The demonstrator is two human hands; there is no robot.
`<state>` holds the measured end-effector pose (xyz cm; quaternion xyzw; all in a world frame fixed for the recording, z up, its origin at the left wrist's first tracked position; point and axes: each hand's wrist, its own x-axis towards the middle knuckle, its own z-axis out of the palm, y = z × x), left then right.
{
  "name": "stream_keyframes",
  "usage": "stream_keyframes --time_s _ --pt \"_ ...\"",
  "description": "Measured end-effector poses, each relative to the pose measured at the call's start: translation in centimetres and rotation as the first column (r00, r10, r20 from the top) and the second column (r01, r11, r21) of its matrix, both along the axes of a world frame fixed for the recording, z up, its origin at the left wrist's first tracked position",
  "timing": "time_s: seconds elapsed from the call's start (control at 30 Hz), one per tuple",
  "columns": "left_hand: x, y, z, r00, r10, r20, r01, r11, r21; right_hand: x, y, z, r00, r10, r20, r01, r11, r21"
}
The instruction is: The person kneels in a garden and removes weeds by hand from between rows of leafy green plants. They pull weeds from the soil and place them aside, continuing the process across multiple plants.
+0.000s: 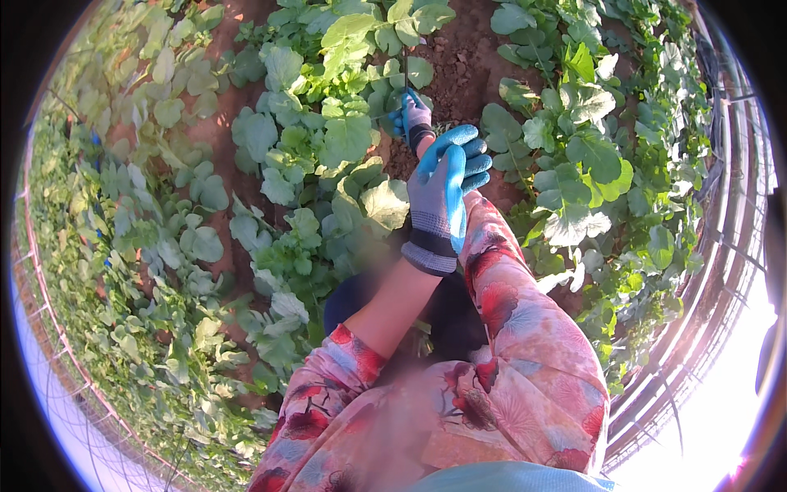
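Observation:
My right hand [415, 118], in a grey and blue coated work glove, reaches out among leafy green plants [347, 123]. Its fingers are closed around a thin dark rod-like tool [406, 66], whose far end is hidden by leaves. Closer to my body is my left hand [447, 187], gloved alike, crossing over my right forearm. Its fingers curve loosely to the right with the thumb apart, and nothing shows in them. A pale broad leaf [386, 204] lies just left of this hand.
Reddish-brown bare soil [458, 67] runs between the plant rows. More leafy plants [572, 147] grow on the right, and a dense bed [154, 246] fills the left. A metal-framed greenhouse wall [731, 203] curves along the right rim.

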<state>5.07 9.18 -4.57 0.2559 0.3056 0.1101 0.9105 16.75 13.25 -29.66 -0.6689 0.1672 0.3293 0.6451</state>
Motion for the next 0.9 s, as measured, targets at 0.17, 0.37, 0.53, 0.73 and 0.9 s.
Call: stream_keyframes --time_s 0.17,0.37,0.53,0.73,0.9 --pt "0.4 0.2 -0.1 1.000 -0.004 -0.016 0.004 1.000 -0.003 1.3 -1.8 1.1 0.994 0.105 -0.030 -0.108 0.980 -0.168" --pt "1.3 0.6 -0.3 0.998 0.000 -0.067 0.002 1.000 0.027 -1.5 -4.4 1.4 0.989 0.144 -0.023 -0.141 0.986 0.091" --pt "2.1 0.2 -0.2 0.998 0.033 -0.056 -0.034 0.999 -0.028 -4.5 -9.8 2.6 0.990 0.130 -0.051 -0.118 0.975 0.186" --pt "2.2 0.0 -0.1 0.997 0.056 -0.058 -0.058 0.998 -0.034 -1.8 -8.9 2.2 0.995 0.092 -0.036 -0.083 0.979 0.186" --pt "2.4 -0.3 -0.2 0.997 0.008 -0.071 -0.009 1.000 -0.014 0.4 -6.8 0.6 0.995 0.085 -0.044 -0.079 0.989 0.128"
